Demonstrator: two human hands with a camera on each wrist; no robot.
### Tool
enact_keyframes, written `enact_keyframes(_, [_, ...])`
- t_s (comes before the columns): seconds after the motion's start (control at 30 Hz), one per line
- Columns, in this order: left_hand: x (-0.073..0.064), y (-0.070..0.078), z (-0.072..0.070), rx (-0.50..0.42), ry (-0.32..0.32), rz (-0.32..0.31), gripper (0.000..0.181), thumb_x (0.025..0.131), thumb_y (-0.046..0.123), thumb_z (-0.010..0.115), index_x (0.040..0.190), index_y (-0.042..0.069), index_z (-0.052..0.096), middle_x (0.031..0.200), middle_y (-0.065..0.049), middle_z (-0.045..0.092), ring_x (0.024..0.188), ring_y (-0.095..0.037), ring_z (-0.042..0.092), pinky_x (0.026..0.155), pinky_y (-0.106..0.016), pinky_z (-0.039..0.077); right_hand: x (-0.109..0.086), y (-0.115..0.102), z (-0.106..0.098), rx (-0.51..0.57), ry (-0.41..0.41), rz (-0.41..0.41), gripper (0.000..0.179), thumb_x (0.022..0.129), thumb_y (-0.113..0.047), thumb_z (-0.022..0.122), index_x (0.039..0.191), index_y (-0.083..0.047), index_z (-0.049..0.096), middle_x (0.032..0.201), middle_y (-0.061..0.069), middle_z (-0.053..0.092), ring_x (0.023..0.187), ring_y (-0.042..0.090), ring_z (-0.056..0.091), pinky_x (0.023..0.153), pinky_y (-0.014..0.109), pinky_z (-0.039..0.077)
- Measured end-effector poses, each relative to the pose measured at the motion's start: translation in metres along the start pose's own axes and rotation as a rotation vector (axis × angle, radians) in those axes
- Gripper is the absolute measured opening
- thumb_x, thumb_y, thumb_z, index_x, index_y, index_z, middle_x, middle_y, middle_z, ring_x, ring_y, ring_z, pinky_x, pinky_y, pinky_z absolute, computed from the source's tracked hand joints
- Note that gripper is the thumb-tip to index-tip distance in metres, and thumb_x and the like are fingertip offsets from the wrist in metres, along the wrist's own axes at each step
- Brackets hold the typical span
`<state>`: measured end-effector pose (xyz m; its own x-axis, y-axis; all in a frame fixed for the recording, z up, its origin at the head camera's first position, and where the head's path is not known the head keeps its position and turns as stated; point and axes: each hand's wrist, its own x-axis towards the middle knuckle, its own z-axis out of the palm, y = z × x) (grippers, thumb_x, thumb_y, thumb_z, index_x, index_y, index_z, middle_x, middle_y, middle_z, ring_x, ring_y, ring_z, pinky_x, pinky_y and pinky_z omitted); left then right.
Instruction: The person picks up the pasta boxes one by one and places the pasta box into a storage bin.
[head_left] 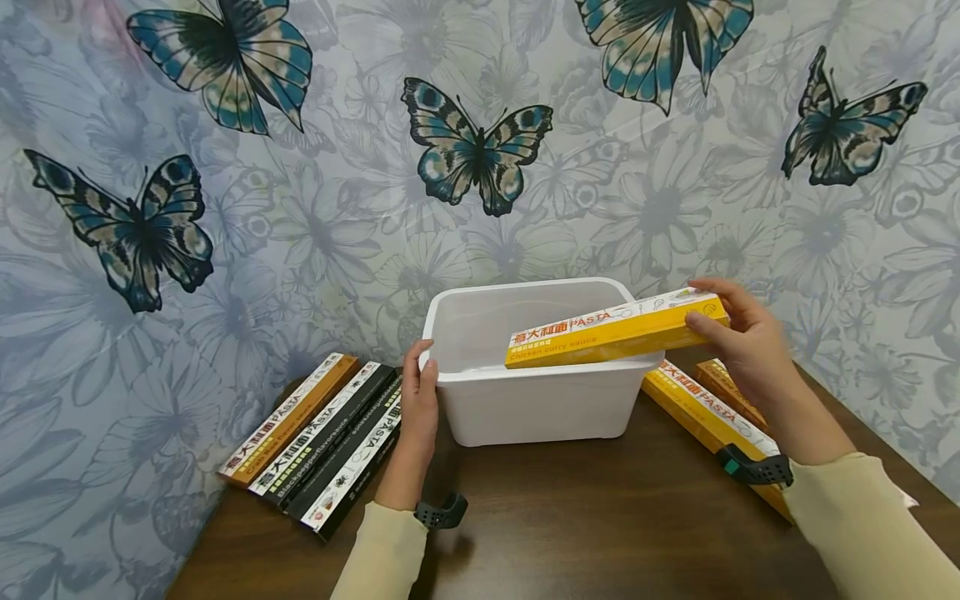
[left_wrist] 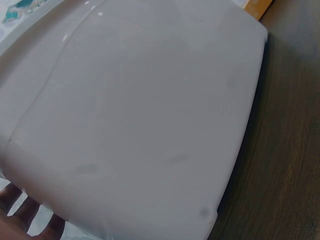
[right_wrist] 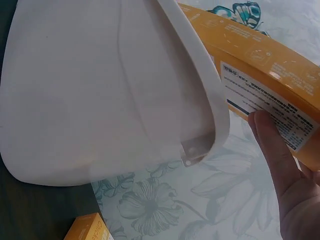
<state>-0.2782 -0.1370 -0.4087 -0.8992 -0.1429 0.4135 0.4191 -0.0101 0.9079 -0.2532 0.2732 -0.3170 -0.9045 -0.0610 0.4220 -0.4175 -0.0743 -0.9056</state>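
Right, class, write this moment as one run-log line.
left hand: holds white bin | right hand: grips yellow pasta box at bin opening | table: more pasta boxes both sides of bin

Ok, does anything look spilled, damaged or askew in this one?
Nothing spilled or damaged shows. Only the held yellow pasta box slants askew over the white bin, and the right hand grips it, so that seems ordinary handling.

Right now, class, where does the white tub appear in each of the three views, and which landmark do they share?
Head: the white tub is a little below and right of centre.
Left wrist: the white tub fills most of the picture.
Right wrist: the white tub takes the upper left.
Shared landmark: the dark table.
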Motion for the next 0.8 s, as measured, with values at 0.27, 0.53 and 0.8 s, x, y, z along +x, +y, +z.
enact_keyframes(0.27, [0.001,-0.001,0.0,-0.014,0.002,0.002,0.042,0.105,0.028,0.041,0.144,0.014,0.041,0.155,-0.017,0.037,0.138,-0.038,0.037,0.109,-0.049,0.03,0.012,0.002,0.011,-0.15,-0.036,0.046,0.052,0.098,-0.008,0.061,0.147,-0.019,0.047,0.147,0.003,0.04,0.1,0.005,0.065,0.08,0.017,0.057])
enact_keyframes(0.53, [0.001,-0.001,0.001,-0.015,0.013,0.011,0.041,0.104,0.027,0.042,0.143,0.013,0.042,0.154,-0.019,0.038,0.135,-0.039,0.038,0.106,-0.046,0.032,0.021,0.003,0.021,-0.369,-0.079,0.154,0.064,0.098,-0.025,0.065,0.153,-0.032,0.033,0.163,0.009,0.027,0.116,0.008,0.059,0.085,0.014,0.053])
enact_keyframes(0.8, [0.002,-0.003,0.002,-0.013,0.025,0.017,0.04,0.105,0.025,0.042,0.142,0.012,0.043,0.152,-0.021,0.04,0.13,-0.03,0.044,0.105,-0.042,0.034,0.028,0.006,0.036,-0.424,-0.141,0.191,0.063,0.095,-0.034,0.069,0.149,-0.025,0.039,0.152,0.002,0.04,0.102,0.007,0.065,0.083,0.023,0.056])
